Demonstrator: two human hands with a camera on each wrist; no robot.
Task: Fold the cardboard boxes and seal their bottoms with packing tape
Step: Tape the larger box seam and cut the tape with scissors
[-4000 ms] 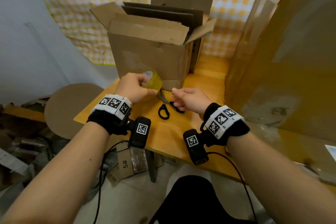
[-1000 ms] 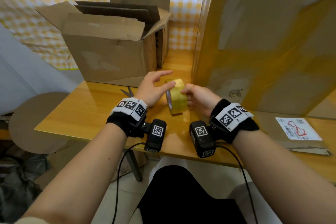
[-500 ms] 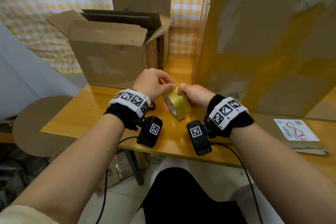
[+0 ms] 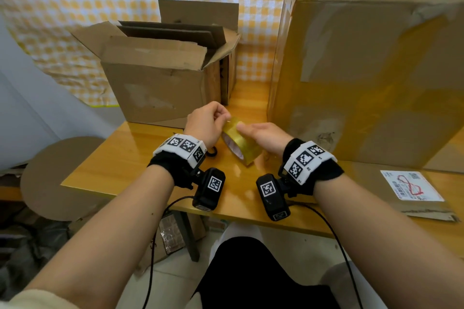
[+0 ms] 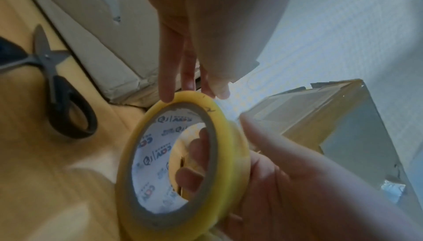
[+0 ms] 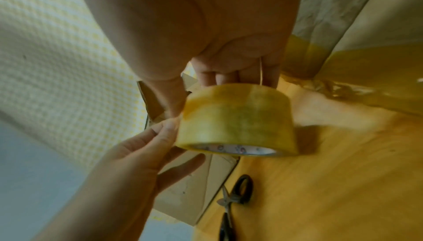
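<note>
A yellow packing tape roll (image 4: pixel 238 142) is held tilted just above the table, in front of the boxes. My right hand (image 4: pixel 251 130) grips it, with fingers (image 5: pixel 194 163) through the core and the thumb on the outer face. The fingertips (image 5: pixel 167 93) of my left hand (image 4: pixel 223 118) touch the roll's upper rim, while its thumb (image 6: pixel 183 162) stays off the roll (image 6: pixel 238 120). A small brown box (image 4: pixel 160 88) stands open-topped behind my left hand. To the right stands a tall taped box (image 4: pixel 364 83).
Black-handled scissors (image 5: pixel 61 100) lie on the yellow wooden table (image 4: pixel 125 158) beside the small box, left of the roll. At the right near the table's front edge lies a flat cardboard piece with a shipping label (image 4: pixel 411 185). A round cardboard disc (image 4: pixel 57 178) sits off the table's left edge.
The roll went from my left hand near the small box into my right hand before the tall box. In the last second my left fingers came down onto its rim.
</note>
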